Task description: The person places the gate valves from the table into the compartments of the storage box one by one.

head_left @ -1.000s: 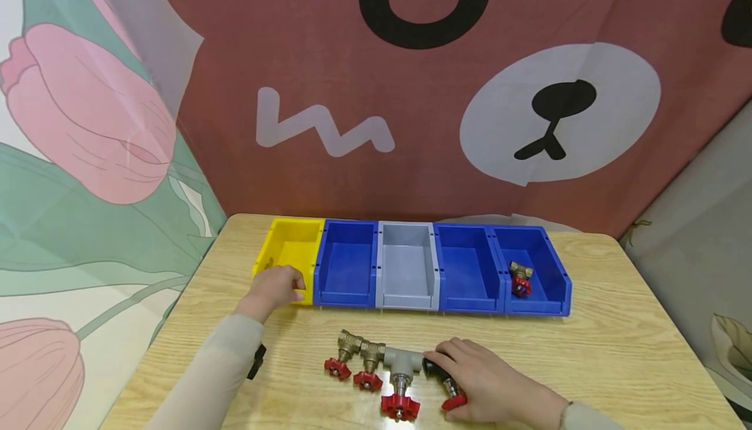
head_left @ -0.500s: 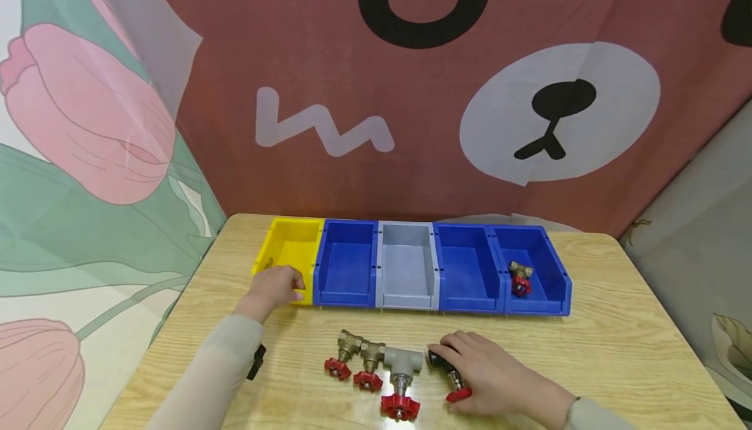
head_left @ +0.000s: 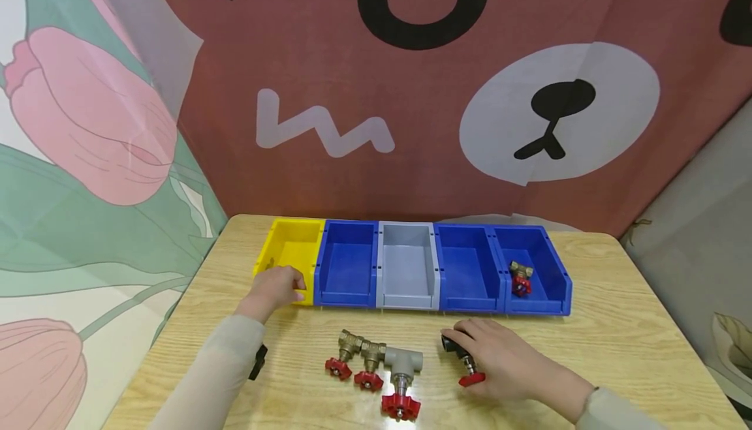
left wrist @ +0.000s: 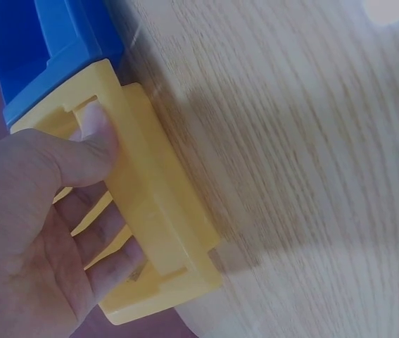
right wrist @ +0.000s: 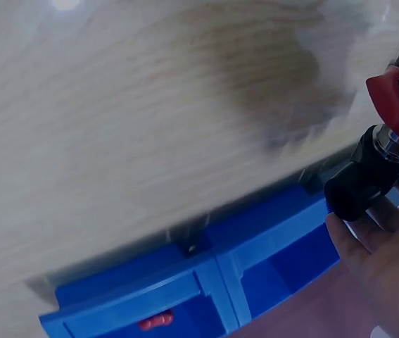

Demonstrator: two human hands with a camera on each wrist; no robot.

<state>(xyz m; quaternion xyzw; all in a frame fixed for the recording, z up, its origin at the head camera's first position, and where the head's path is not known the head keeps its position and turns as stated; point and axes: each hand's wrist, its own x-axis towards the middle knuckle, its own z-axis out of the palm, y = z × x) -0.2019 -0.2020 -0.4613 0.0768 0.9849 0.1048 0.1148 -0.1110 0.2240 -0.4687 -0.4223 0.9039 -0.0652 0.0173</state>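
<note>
My left hand (head_left: pixel 276 290) is at the front of the yellow bin (head_left: pixel 297 250). In the left wrist view its thumb lies over the front lip and its fingers curl inside, gripping the yellow bin wall (left wrist: pixel 146 190). My right hand (head_left: pixel 502 358) holds a black valve with a red handwheel (head_left: pixel 458 350), fingers around the body; in the right wrist view the black body (right wrist: pixel 364 179) has its open end showing. To its left on the table lie a grey valve (head_left: pixel 402 361) and two brass valves, one (head_left: pixel 372 352) beside the other (head_left: pixel 349 340), all with red handwheels.
Right of the yellow bin stand a blue bin (head_left: pixel 346 263), a grey bin (head_left: pixel 407 267) and two more blue bins, joined in a row. A brass valve with red handwheel (head_left: pixel 520 278) sits in the far-right blue bin (head_left: pixel 555 286). A printed cloth (head_left: pixel 411 182) hangs behind the table.
My right hand has carried the black valve rightward and slightly away from me, apart from the grey valve. My left hand stays at the yellow bin.
</note>
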